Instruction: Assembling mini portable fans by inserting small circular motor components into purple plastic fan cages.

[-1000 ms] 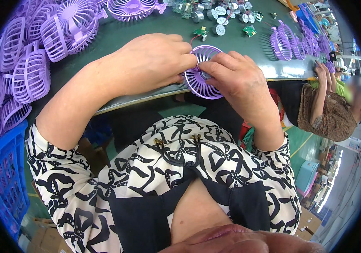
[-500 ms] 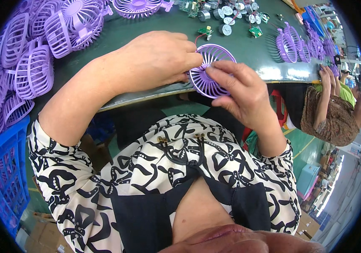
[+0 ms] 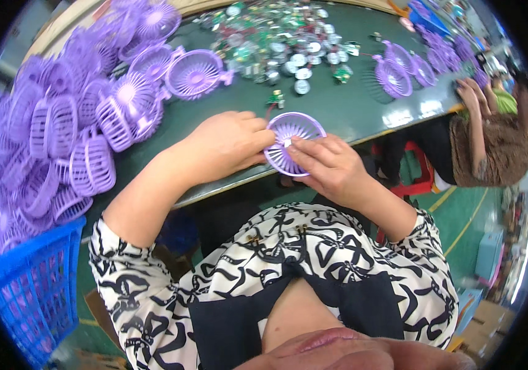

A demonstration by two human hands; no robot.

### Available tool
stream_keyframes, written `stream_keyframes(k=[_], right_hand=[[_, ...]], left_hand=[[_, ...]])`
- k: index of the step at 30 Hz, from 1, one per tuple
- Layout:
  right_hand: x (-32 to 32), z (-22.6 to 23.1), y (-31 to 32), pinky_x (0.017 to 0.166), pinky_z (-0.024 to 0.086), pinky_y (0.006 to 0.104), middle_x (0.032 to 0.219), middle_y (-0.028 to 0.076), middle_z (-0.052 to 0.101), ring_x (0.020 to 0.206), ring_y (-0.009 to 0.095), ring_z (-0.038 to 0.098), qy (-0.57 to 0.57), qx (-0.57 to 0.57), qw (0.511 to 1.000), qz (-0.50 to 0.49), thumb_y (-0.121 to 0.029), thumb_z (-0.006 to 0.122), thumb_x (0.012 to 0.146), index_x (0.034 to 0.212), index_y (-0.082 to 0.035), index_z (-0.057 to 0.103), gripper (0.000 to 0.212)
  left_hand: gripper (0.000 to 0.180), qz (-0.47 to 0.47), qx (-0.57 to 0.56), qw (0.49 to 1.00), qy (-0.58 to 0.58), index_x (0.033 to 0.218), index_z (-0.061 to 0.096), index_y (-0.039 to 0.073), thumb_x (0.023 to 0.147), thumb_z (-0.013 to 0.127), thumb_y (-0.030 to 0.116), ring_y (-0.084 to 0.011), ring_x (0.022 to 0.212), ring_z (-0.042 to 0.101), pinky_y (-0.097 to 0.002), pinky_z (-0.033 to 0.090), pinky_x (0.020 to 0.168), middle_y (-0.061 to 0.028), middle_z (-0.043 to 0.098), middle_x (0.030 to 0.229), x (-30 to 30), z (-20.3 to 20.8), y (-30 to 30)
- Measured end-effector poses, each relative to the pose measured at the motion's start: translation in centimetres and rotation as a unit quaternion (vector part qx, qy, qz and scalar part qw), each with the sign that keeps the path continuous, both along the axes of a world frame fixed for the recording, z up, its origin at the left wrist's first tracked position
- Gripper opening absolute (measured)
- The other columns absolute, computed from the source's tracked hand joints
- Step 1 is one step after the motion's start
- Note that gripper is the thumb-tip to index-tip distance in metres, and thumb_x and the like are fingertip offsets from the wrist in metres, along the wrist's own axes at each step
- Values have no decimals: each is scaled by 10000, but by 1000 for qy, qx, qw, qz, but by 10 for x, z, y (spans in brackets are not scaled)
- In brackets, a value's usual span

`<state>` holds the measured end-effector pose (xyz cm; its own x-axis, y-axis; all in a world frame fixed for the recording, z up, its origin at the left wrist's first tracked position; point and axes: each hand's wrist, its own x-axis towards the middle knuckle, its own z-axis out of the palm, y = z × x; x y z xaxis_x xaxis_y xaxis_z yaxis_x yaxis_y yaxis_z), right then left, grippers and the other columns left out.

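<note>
Over the near table edge I hold a round purple fan cage (image 3: 306, 123), its slatted bowl facing up. My left hand (image 3: 227, 145) is closed on the cage's left side, with its fingertips partly hidden. The fingers of my right hand (image 3: 333, 168) reach into the bowl at its centre, while the thumb is underneath near the rim. A small whitish spot shows by the right fingertips; I cannot make out what it is. Just beyond the cage lies a small green circuit board (image 3: 275, 98), from which a red wire runs toward my left fingers.
Purple fan cages (image 3: 54, 126) are heaped at the left, above a blue plastic basket (image 3: 36, 283). Silver motors (image 3: 301, 74) and circuit boards cover the far middle of the green table (image 3: 205, 184). More purple cages (image 3: 393, 77) stand at the right, near another person (image 3: 489, 148) and a red stool (image 3: 423, 179).
The view has shifted, showing more of the far table and the left heap. Both hands stay on the cage, with the right fingers still at its centre.
</note>
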<state>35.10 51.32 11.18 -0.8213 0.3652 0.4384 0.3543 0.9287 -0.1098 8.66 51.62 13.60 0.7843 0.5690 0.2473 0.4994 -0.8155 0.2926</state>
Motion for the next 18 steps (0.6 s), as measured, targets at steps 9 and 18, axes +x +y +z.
stream_keyframes(k=[9, 18], right_hand=[[4, -8, 10, 916, 513, 430, 1231, 57, 645, 1004, 240, 650, 52, 38, 996, -57, -244, 810, 686, 1188, -105, 670, 539], [75, 12, 89, 874, 500, 417, 1134, 110, 667, 1020, 312, 631, 153, 165, 929, -295, -160, 770, 780, 1142, -86, 684, 379]], left_hand=[[388, 71, 68, 993, -69, 1141, 612, 83, 797, 733, 213, -317, 995, 610, -412, 495, 842, -114, 632, 1093, -8, 16, 3], [207, 436, 168, 862, 197, 935, 594, 60, 831, 700, 204, -290, 929, 619, -417, 484, 799, -97, 657, 904, -40, 2, 17]])
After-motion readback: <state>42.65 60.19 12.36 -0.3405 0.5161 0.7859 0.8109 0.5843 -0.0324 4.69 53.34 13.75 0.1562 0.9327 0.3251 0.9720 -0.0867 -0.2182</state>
